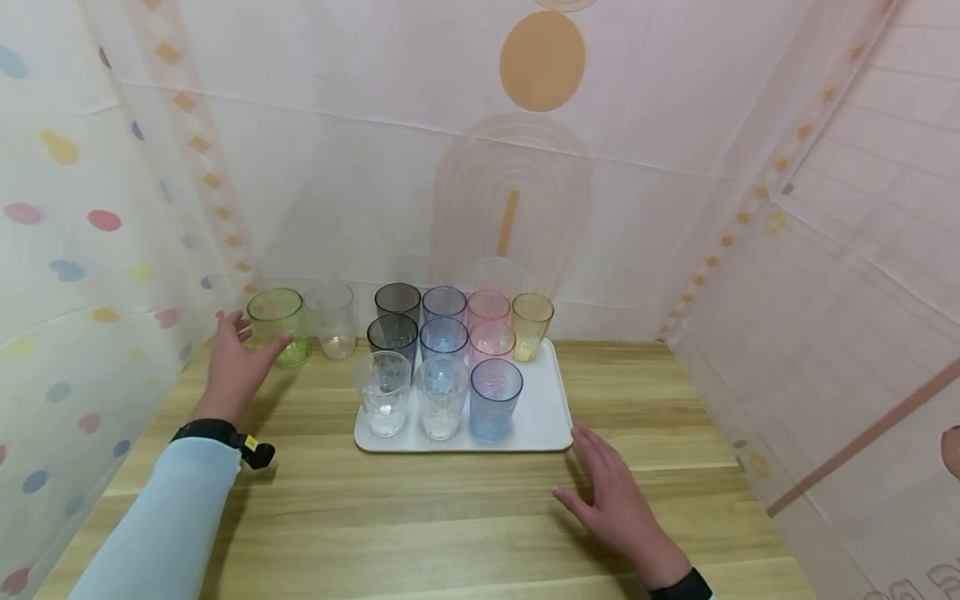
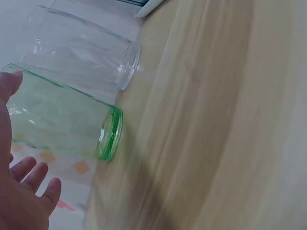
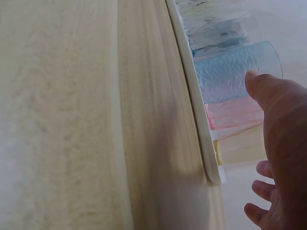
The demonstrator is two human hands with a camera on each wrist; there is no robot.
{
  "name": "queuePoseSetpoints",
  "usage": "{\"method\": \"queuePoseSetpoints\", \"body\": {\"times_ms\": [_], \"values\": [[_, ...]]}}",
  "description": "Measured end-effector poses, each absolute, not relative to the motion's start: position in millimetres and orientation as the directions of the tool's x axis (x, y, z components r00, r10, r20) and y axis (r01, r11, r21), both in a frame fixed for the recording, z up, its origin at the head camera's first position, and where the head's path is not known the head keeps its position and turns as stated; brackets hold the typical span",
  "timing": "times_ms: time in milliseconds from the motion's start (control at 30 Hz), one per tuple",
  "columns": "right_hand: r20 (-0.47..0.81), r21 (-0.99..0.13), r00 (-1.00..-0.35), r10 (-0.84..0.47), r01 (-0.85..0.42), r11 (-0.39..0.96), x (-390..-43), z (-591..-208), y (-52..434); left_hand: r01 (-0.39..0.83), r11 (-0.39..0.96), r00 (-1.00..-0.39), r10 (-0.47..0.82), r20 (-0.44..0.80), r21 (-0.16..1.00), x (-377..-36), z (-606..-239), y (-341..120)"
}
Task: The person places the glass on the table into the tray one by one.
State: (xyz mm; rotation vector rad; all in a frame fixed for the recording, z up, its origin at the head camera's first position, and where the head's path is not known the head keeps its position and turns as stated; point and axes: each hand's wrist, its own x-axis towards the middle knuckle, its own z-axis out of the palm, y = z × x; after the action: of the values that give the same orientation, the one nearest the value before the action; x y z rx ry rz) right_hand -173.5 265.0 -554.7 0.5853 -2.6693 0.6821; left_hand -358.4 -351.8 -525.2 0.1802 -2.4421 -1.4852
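Note:
At the back left of the table, my left hand is spread beside a green glass. The thumb lies in front of this glass; whether it touches cannot be told. In the left wrist view, the fingers stand apart from the green glass. A clear glass stands upright just right of it. My right hand holds nothing, its fingers extended by the front right corner of a white tray. On the tray's front row stands a blue glass, the one nearest that hand.
The tray carries several upright glasses in rows: dark grey glasses, blue, pink glasses, a yellow glass and clear glasses. A patterned curtain hangs behind the wooden table and along both sides.

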Motion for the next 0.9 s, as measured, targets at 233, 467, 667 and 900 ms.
{"method": "queuePoseSetpoints", "body": {"times_ms": [233,467,667,900], "values": [[0.395,-0.393,-0.871,-0.293,-0.448,0.803,-171.8,-554.9,265.4,0.04,0.409,-0.962,-0.231,0.146,0.912,-371.6,-528.4,-348.8],[0.397,-0.401,-0.87,-0.291,-0.45,0.798,-172.0,-556.3,265.3,0.035,0.444,-0.953,-0.254,0.164,0.895,-372.2,-528.9,-350.6],[0.408,-0.406,-0.867,-0.286,-0.453,0.793,-170.2,-553.7,265.4,0.031,0.449,-0.951,-0.263,0.165,0.893,-363.6,-527.3,-350.6],[0.399,-0.413,-0.873,-0.28,-0.444,0.795,-170.0,-552.4,267.7,0.002,0.486,-0.958,-0.251,0.142,0.874,-333.4,-529.0,-353.0]]}}
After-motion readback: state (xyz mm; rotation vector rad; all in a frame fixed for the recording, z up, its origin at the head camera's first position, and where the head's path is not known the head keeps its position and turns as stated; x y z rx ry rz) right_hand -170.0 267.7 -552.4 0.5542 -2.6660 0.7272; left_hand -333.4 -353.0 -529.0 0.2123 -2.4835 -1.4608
